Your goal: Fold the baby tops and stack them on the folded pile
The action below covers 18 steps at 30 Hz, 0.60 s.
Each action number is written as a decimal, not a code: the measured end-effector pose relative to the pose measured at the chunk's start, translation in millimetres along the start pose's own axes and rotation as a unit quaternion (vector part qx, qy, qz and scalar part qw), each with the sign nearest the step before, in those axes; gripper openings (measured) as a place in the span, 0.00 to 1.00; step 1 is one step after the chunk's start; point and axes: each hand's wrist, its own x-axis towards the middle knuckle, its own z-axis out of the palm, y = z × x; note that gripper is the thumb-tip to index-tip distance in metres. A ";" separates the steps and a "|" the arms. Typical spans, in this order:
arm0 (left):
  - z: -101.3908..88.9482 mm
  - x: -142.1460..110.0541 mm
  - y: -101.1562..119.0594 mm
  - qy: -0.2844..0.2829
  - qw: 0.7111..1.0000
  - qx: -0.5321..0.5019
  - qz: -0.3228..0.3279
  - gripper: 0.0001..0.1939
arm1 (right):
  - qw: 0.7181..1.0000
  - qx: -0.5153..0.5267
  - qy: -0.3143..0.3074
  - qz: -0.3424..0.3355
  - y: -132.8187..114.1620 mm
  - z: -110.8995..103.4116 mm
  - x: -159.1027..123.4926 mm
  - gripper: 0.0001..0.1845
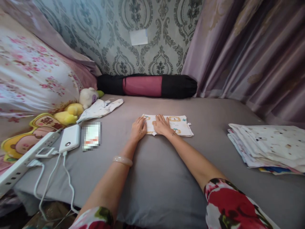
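Observation:
A white folded cloth [177, 123] with tan and green prints lies flat on the grey bed sheet in front of me, a small tag showing at its right edge. My left hand [139, 129] is at the cloth's left edge, with its fingers bent and closed on that edge. On top of the cloth, left of its middle, my right hand [163, 126] lies flat with its fingers stretched out. Both hands hide part of the cloth's left half. A pale bracelet [122, 161] circles my left forearm.
At right sits a stack of folded clothes [269, 144]. To the left are a crumpled white garment [101, 109], a pixelated item [91, 136], a power bank [69, 138], cables, a power strip [28, 162] and plush toys [66, 116]. A black-and-pink roll [143, 86] lies along the wall.

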 end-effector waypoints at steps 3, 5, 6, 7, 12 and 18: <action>0.3 2.1 -3.4 0.021 1.000 -0.021 -0.003 0.18 | 1.000 0.015 0.001 -0.017 -11.5 2.9 3.1 0.32; 0.7 3.3 -6.6 0.039 0.998 -0.048 -0.009 0.18 | 1.000 0.016 0.007 -0.021 -16.3 6.0 3.3 0.32; 1.0 3.7 -8.5 0.047 0.997 -0.064 -0.014 0.17 | 1.000 0.014 0.011 -0.022 -17.6 7.4 3.0 0.32; 1.5 3.9 -10.4 0.056 0.995 -0.078 -0.022 0.17 | 1.000 0.012 0.013 -0.022 -18.4 8.5 2.6 0.32; 4.4 4.1 -17.3 0.080 0.987 -0.118 -0.072 0.18 | 1.000 -0.001 0.004 -0.019 -18.3 9.4 1.7 0.31; 4.4 5.1 -16.6 0.079 0.984 -0.116 -0.108 0.19 | 1.000 -0.009 -0.002 -0.016 -20.2 7.9 6.2 0.31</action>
